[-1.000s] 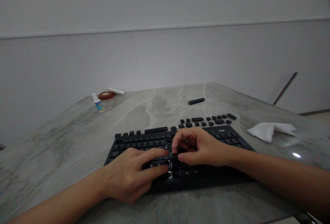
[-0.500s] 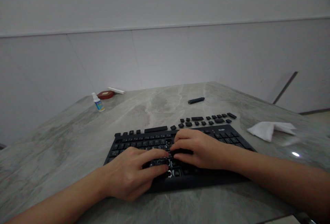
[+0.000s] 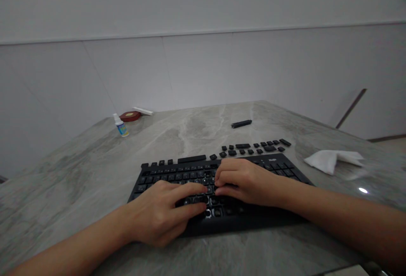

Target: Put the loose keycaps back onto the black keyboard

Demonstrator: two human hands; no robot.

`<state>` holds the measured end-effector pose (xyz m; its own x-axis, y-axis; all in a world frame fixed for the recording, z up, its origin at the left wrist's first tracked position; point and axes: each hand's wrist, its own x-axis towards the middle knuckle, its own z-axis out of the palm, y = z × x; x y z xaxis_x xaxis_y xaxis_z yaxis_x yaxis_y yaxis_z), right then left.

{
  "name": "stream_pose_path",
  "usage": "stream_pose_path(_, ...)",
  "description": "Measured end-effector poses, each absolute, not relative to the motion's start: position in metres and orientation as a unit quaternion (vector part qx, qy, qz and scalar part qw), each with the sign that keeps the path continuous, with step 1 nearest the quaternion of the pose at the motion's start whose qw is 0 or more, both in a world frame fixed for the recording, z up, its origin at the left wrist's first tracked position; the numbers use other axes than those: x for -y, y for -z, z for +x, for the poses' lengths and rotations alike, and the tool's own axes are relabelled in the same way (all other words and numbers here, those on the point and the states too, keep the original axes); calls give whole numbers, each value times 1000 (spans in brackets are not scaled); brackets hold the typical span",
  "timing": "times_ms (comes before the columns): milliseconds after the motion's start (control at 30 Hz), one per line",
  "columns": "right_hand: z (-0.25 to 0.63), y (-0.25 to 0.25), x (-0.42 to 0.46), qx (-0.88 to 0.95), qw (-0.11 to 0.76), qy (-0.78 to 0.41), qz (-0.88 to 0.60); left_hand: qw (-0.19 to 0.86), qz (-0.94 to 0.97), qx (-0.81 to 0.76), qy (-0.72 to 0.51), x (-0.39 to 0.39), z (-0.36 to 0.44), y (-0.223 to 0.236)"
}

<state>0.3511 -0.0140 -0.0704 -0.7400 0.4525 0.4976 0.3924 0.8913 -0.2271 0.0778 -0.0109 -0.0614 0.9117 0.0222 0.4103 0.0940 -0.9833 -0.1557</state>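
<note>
A black keyboard (image 3: 222, 225) lies on the table in front of me, with keycaps off part of its lower rows and bare sockets showing. My left hand (image 3: 161, 212) rests over its left half, index finger and thumb stretched out and apart, their tips by the uncovered sockets. Right of those tips, my right hand (image 3: 242, 183) is over the middle of the keyboard. Its fingers are curled in toward the thumb; anything pinched between them is hidden. Loose keycaps (image 3: 232, 153) and a long space bar (image 3: 192, 159) lie along the keyboard's far edge.
Farther back on the grey marbled table (image 3: 190, 136) lies a dark, slim tool (image 3: 241, 124). A small spray bottle (image 3: 121, 127) stands at the left, near a reddish-brown object (image 3: 130, 117) and a white strip (image 3: 142, 111). A crumpled white tissue (image 3: 331, 160) is on the right.
My right hand has shifted slightly right, and its fingers have curled closer to the thumb. My left hand has stayed almost still.
</note>
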Motion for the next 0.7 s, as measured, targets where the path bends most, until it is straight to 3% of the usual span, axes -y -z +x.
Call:
stream_pose_path(400, 339, 71, 29, 923, 351, -32, -157, 80, -972, 23, 221, 10, 78, 62)
stream_pose_path(700, 330, 68, 36, 903, 416, -10, -106, 56, -921, 128, 364, 29, 92, 80)
